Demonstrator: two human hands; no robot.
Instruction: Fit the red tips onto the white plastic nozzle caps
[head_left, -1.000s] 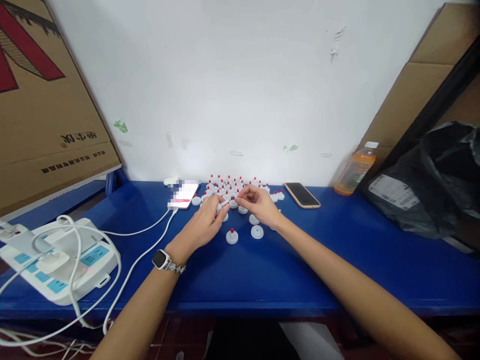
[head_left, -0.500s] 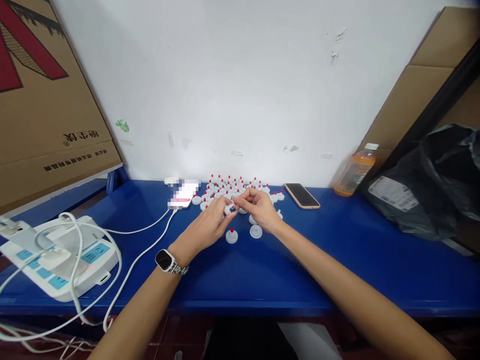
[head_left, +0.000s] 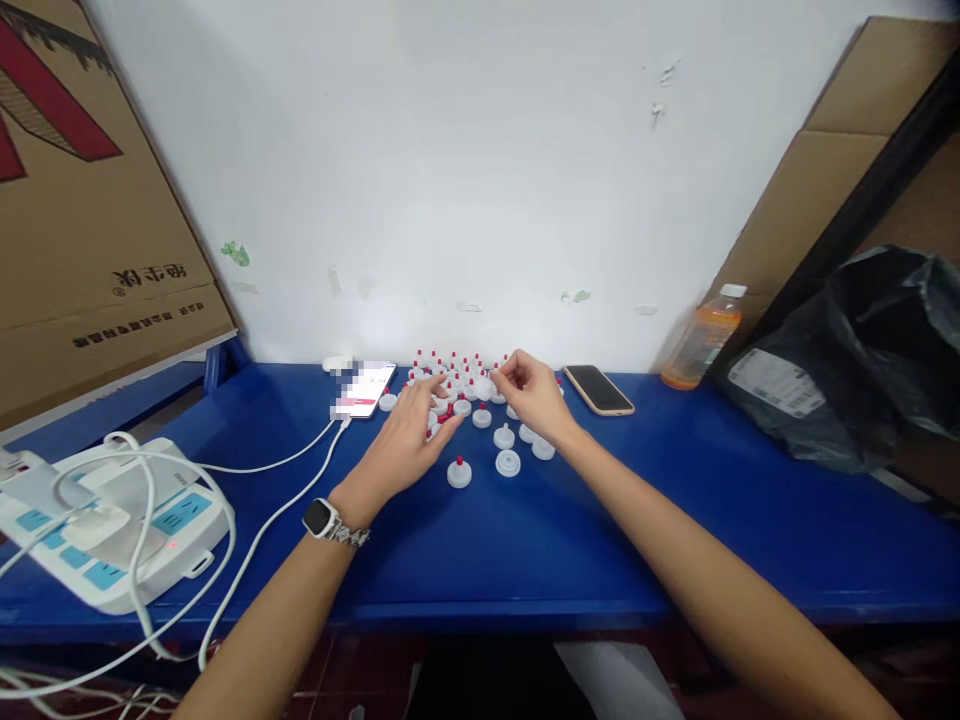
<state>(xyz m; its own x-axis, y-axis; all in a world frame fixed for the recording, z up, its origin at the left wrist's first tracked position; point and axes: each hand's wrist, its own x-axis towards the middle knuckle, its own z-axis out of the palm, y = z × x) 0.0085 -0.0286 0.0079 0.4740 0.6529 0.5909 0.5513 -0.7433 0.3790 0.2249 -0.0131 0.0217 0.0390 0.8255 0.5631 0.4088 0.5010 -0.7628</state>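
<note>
Nearest on the blue worktop point(head_left: 555, 560), a lone red-tipped cap point(head_left: 459, 474) is standing upright, untouched. Beyond it, the left hand point(head_left: 405, 428) is being held with fingers apart beside the cap cluster point(head_left: 462, 406) — and here a white cap point(head_left: 484, 389) is being pinched by the right hand point(head_left: 501, 376), fingers clamped on it, among the others. Behind, the worktop is being bordered by a white wall point(head_left: 450, 180).

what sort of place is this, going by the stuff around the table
Probably a small workroom or packing corner: small round white plastic caps with red tips crowd a glossy blue table, flanked by a large brown printed cardboard box and a labelled black plastic bag.
</note>
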